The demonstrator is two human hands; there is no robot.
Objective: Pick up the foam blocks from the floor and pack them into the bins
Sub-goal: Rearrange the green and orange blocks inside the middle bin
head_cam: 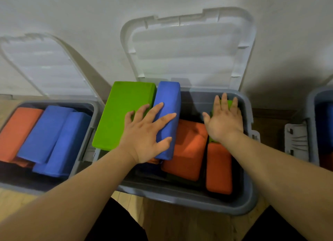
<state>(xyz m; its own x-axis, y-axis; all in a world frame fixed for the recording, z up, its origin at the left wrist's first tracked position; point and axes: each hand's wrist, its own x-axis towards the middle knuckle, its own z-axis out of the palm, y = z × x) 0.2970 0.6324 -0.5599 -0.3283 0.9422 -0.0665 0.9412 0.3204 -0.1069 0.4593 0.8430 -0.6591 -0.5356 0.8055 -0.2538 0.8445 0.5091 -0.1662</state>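
Observation:
The middle grey bin (189,199) stands open, its clear lid (189,47) leaning on the wall. My left hand (146,132) lies flat with spread fingers across a large green foam block (119,114) and a blue block (169,103); both stick up at the bin's left side. My right hand (224,120) presses flat on a second green block (229,103) at the bin's back right, mostly hidden under it. Two orange blocks (189,150) (219,168) lie lower in the bin.
A left bin (84,150) holds an orange block (16,130) and two blue blocks (50,132), its lid (41,64) raised. A third bin (313,114) shows at the right edge, with a latch (295,141). Wooden floor (180,226) lies in front.

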